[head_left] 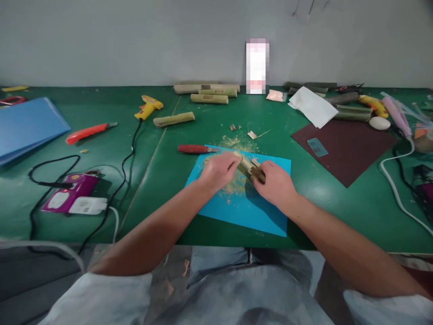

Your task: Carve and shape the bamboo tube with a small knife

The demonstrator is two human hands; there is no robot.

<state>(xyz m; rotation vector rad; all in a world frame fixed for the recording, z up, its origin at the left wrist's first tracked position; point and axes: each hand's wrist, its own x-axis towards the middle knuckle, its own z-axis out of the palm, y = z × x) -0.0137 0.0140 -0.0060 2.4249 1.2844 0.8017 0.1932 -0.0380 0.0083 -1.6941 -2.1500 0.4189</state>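
A short bamboo tube (pixel 244 165) with a notch cut in its side is held slantwise over a bright blue sheet (pixel 267 220). My right hand (pixel 276 181) is wrapped round its lower right end. At the upper left end my left hand (pixel 219 171) is closed, fingertips pinched against the bamboo; part of that end is hidden behind them. Pale shavings (pixel 233 185) are scattered beneath and beyond the tube. A red-handled carving knife (pixel 196 149) lies just past my left hand, its blade over the sheet's far edge.
More bamboo tubes (pixel 209 98) lie towards the wall, one (pixel 174 119) nearer. A yellow glue gun (pixel 148 107), red cutter (pixel 88 133) and purple power strip (pixel 72 192) with cables are at left. Right are a dark brown sheet (pixel 348 153), white paper (pixel 313 106) and a pink tool (pixel 396 115).
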